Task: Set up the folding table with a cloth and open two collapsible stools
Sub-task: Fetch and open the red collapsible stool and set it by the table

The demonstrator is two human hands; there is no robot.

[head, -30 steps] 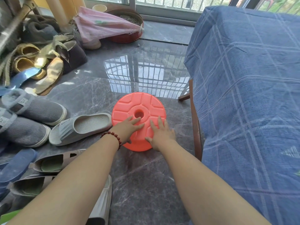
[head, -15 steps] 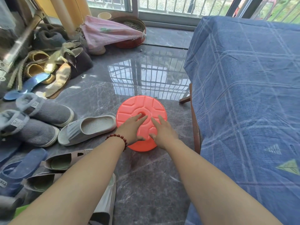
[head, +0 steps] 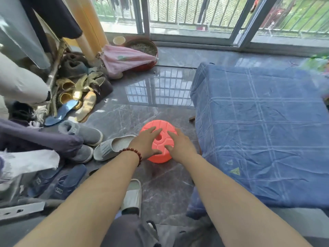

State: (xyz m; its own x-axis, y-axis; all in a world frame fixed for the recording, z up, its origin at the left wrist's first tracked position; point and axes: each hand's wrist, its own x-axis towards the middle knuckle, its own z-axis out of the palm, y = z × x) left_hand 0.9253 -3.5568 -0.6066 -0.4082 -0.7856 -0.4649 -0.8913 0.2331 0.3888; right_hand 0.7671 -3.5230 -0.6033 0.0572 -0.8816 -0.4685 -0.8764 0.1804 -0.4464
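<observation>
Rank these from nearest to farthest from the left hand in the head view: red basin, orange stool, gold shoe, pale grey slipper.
1. Orange stool: on the floor, the left hand rests flat on it.
2. Pale grey slipper: on the floor just left of that hand.
3. Gold shoe: further left and back, in the shoe pile.
4. Red basin: far back, near the sliding door.

Stool (head: 160, 150) under left hand (head: 146, 141) and right hand (head: 179, 144): moulded orange plastic, ribbed, slight sheen. Floor (head: 124, 122) beyond hands: dark veined stone, polished, mirror-glossy. Cloth (head: 258, 131) right of hands: blue woven fabric, matt, creased. Bracelet (head: 132, 151), left wrist: glossy reddish beads. Slipper (head: 110, 147) left of hands: matt grey.
</observation>
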